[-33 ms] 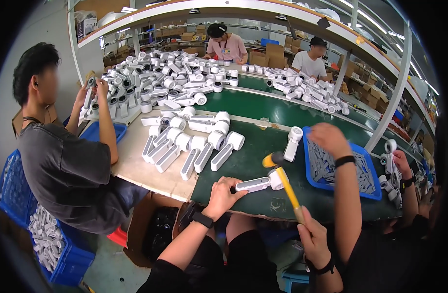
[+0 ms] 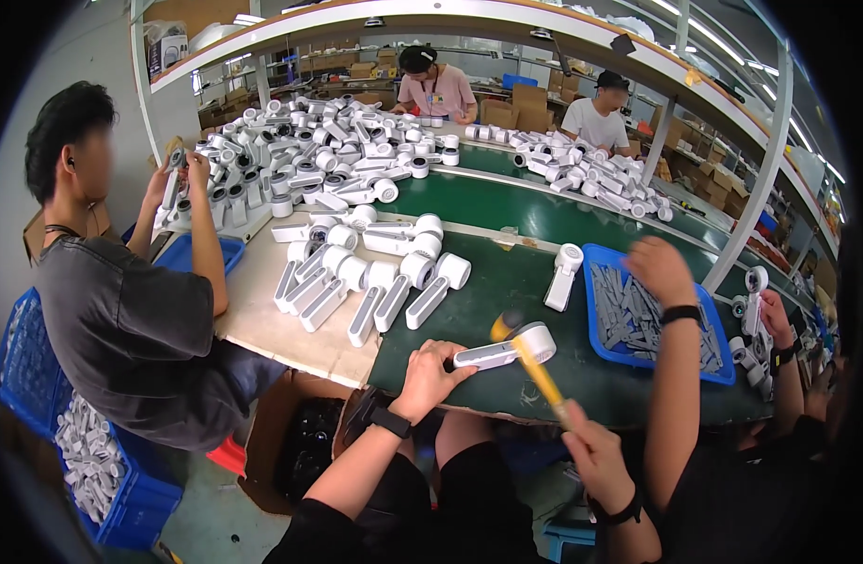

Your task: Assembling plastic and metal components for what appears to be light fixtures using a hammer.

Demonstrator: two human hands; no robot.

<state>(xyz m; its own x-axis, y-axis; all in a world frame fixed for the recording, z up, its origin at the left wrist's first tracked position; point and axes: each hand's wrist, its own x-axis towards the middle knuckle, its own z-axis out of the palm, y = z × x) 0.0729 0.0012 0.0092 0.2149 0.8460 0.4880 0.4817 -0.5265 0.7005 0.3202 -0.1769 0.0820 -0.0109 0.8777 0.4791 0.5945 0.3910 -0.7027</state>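
On the dark green mat (image 2: 507,273), a white handheld fan (image 2: 486,355) with a round head lies with its handle toward me. My left hand (image 2: 430,381) grips the handle's end, fingers and thumb closed on it. In my right hand (image 2: 599,459) is a mallet (image 2: 541,378) with a yellow shaft and a yellow and black head. The mallet's head, smeared by motion, is over the fan near the joint of handle and round head; whether they touch I cannot tell.
Another fan (image 2: 563,277) lies beside a blue tray (image 2: 591,324) of grey strips, where a neighbour's hand (image 2: 659,271) reaches in. Several fans (image 2: 394,296) stand to the left, before a large pile (image 2: 300,155). A person (image 2: 131,282) sits at left. A shelf post (image 2: 756,179) rises at right.
The mallet's head has swung left and down toward the fan, my right hand moving slightly left and down with it. The neighbour's hand has shifted right over the tray. My left hand stays put.
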